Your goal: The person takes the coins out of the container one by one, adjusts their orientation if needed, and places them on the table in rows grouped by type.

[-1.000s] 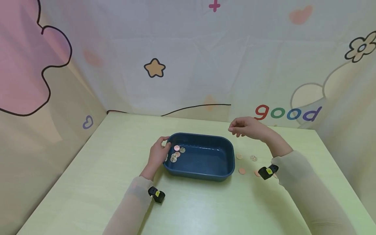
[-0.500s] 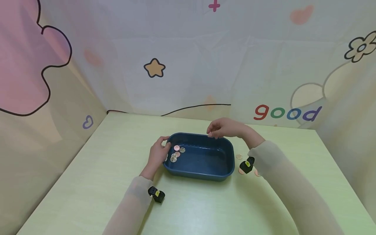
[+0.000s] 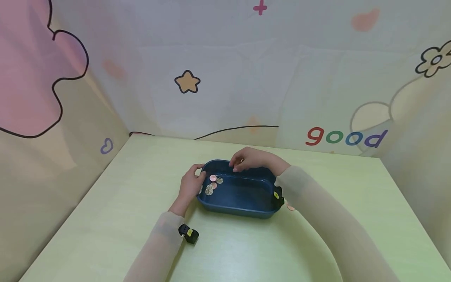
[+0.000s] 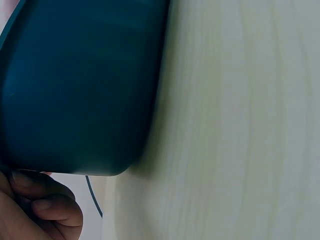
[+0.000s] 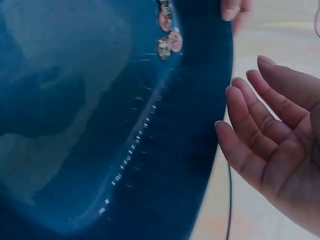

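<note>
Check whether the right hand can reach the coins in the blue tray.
Likely yes: the right hand is at the far side of the blue tray, with nothing visible between hand and most coins.

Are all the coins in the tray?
No, at least one coin lies on the table beside the tray.

word "good" in red, green, blue and purple letters, pink plus sign, both on pale backdrop
</note>
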### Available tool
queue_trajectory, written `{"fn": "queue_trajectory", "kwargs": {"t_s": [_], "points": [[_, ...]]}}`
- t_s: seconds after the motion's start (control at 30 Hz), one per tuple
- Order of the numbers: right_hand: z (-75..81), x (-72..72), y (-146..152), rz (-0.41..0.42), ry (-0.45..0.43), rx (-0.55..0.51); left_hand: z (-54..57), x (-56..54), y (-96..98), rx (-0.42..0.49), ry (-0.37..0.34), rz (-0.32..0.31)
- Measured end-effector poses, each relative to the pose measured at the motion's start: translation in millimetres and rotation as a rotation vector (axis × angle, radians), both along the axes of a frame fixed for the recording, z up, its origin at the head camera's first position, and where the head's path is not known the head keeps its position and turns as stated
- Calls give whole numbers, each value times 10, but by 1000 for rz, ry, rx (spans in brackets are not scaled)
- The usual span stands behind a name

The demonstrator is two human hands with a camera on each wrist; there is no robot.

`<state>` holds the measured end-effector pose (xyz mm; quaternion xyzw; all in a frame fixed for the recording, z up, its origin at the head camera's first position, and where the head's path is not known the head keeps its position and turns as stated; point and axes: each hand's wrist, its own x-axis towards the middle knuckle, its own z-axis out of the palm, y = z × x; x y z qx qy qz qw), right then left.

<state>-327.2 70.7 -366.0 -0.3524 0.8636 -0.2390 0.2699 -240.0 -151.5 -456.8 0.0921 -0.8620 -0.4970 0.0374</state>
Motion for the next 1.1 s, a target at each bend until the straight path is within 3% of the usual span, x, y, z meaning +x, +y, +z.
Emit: {"fn": "queue_trajectory", "kwargs": {"t_s": [0.3,0.63,1.1], "points": [[-234,-54,-277,21,-71,103,22,-12,3,3,-11,-5],[-433,-34,-524,35,-21,214,38,-17,-17,-7,7,4],[-667,14,-521,-14,97,141,16,3,12,-3,-8,0]]}}
